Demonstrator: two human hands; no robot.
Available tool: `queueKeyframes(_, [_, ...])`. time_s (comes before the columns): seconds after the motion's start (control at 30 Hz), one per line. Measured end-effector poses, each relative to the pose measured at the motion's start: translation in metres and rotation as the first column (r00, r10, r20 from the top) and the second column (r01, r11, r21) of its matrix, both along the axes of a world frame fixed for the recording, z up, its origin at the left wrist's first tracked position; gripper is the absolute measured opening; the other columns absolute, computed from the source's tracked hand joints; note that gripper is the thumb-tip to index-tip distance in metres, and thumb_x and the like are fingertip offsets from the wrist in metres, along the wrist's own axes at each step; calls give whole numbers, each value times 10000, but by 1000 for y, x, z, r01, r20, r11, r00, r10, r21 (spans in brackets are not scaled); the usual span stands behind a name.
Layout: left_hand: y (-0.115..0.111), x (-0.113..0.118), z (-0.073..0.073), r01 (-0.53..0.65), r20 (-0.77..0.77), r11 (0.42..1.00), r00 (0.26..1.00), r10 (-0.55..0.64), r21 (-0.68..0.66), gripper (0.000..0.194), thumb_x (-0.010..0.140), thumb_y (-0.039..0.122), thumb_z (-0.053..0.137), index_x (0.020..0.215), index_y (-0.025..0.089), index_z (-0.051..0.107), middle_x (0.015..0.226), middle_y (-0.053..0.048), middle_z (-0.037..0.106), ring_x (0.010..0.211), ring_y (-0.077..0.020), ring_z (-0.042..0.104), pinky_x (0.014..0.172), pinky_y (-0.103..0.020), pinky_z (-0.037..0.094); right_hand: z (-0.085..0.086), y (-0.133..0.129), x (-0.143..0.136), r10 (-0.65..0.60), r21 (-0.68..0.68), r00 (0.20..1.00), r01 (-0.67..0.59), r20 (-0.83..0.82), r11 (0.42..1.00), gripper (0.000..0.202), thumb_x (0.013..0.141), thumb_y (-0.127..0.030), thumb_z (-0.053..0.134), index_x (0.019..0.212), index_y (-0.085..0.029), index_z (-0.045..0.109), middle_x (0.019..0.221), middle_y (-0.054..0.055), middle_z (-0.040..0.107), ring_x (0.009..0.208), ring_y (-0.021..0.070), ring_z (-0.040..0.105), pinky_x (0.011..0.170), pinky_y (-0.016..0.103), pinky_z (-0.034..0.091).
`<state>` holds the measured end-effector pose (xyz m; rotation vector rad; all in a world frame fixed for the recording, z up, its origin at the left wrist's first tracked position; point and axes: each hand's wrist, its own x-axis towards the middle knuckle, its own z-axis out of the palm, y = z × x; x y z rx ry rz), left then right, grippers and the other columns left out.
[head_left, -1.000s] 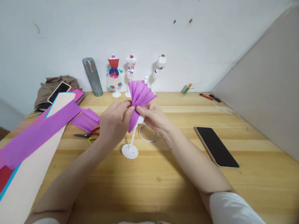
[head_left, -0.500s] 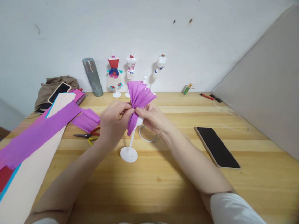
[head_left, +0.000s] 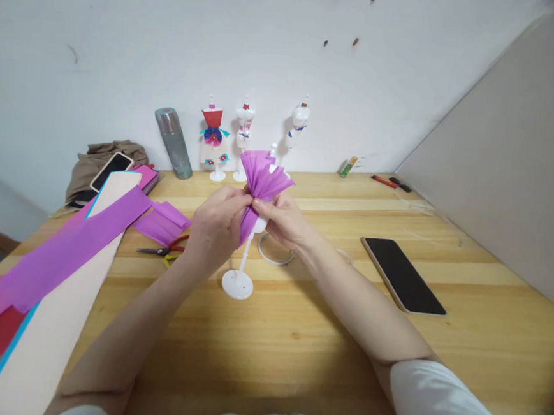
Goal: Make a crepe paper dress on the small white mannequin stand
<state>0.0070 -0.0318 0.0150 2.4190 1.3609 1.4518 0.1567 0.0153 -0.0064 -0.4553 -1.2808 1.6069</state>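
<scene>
A piece of purple crepe paper (head_left: 266, 175) is gathered at its middle against a small white mannequin stand (head_left: 237, 285). It fans out above my fingers and hangs in a narrower tail below. My left hand (head_left: 221, 219) pinches the gather from the left, thumb and forefinger closed on it. From the right, my right hand (head_left: 283, 219) grips the same gather with its thumb in front; its other fingers are partly hidden behind the paper and the stand. Most of the mannequin's body is covered by the paper and my hands.
Scissors (head_left: 165, 250) and a purple paper scrap (head_left: 163, 223) lie left of my hands. Long paper strips (head_left: 77, 249) cover the left side. A ring of tape (head_left: 275, 258) and a phone (head_left: 401, 275) lie to the right. Dressed mannequins (head_left: 213, 135) and a flask (head_left: 174, 143) stand along the wall.
The mannequin's base has shifted very slightly and leans a little more under my hands. The paper's fan has tilted a bit to the right. Both hands keep their pinch on it.
</scene>
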Motion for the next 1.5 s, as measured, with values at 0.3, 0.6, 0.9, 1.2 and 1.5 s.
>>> queueKeyframes(0.3, [2, 2, -1, 33, 161, 996, 987, -20, -79, 192, 875, 160, 541, 817, 210, 716, 943, -63, 740, 924, -191, 688, 834, -327, 560, -12, 5, -4, -101, 63, 994, 100, 27, 993, 445, 678, -491, 875, 952, -202, 675, 915, 36, 712, 880, 189, 666, 837, 341, 564])
queueKeyframes(0.6, [9, 3, -7, 163, 465, 950, 885, -22, -265, 203, 809, 250, 637, 980, 168, 709, 921, -60, 738, 826, -170, 708, 793, -307, 589, -17, 10, -6, -168, 94, 986, 167, 6, 982, 411, 711, -466, 860, 981, -211, 684, 948, 25, 726, 942, 185, 678, 909, 343, 558])
queueKeyframes(0.9, [9, 5, -14, 11, 110, 996, 994, -1, -87, 191, 955, 274, 530, 1012, 204, 698, 1070, -68, 748, 1043, -214, 681, 937, -352, 546, -11, 6, -6, -105, 104, 994, 106, -15, 989, 421, 712, -548, 847, 967, -238, 718, 1053, 69, 758, 1084, 257, 687, 1010, 428, 544])
queueKeyframes(1.2, [5, 7, -15, 9, -109, 999, 994, -14, -45, 214, 1049, 312, 352, 1028, 201, 534, 954, -83, 648, 913, -226, 627, 800, -365, 528, -12, 3, -7, -28, 16, 996, 30, -84, 999, 425, 616, -550, 908, 820, -248, 690, 836, 21, 718, 949, 227, 690, 919, 398, 570])
queueKeyframes(1.5, [0, 6, -9, 1, -327, 1000, 945, -1, 0, 222, 1053, 395, 360, 991, 202, 452, 917, -84, 607, 837, -232, 637, 722, -355, 526, -9, -4, -3, 41, -11, 997, -42, -68, 999, 704, 587, -627, 898, 1174, -280, 722, 1111, 70, 749, 1209, 273, 634, 1090, 448, 498])
